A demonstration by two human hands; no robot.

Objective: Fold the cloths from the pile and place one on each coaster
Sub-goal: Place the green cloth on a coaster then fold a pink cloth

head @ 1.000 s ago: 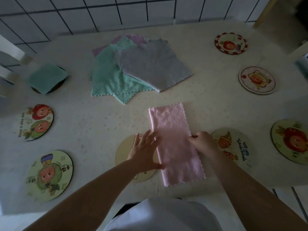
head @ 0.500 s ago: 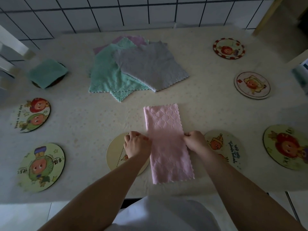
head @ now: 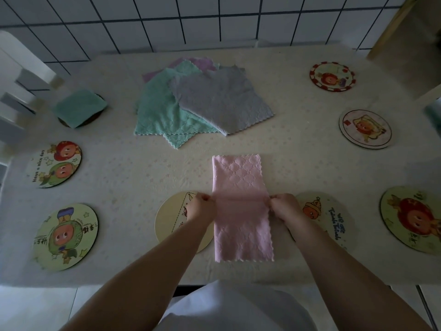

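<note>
Green folded cloth (head: 78, 108) on far-left coaster (head: 96, 115), pink cloth (head: 241, 206) pinched both hands

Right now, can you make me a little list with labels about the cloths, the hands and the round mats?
pink cloth: long folded strip, lying between two near coasters
left hand: pinches the strip's left edge at mid-length
right hand: pinches the right edge, same height
pile: grey on top, green and purple beneath
finished: green folded cloth on far-left coaster
bare coasters: eight in view
</note>
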